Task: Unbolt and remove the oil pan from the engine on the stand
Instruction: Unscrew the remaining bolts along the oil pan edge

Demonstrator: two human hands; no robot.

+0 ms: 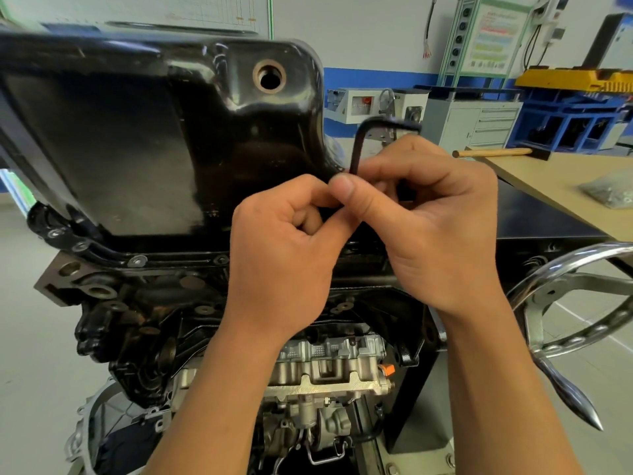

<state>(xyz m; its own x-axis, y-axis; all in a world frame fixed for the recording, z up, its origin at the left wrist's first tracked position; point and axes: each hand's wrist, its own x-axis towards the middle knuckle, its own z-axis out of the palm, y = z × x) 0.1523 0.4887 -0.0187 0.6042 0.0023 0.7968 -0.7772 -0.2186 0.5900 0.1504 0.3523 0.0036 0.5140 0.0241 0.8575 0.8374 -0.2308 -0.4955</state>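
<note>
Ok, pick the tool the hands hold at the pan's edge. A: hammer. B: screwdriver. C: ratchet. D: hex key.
D: a black L-shaped hex key sticks up from where the right hand and left hand pinch together, right beside the pan.

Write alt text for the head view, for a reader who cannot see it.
The right hand pinches a black L-shaped hex key at the flange of a black oil pan on an engine, and the left hand curls beside it. Flange bolts show at lower left.
</note>
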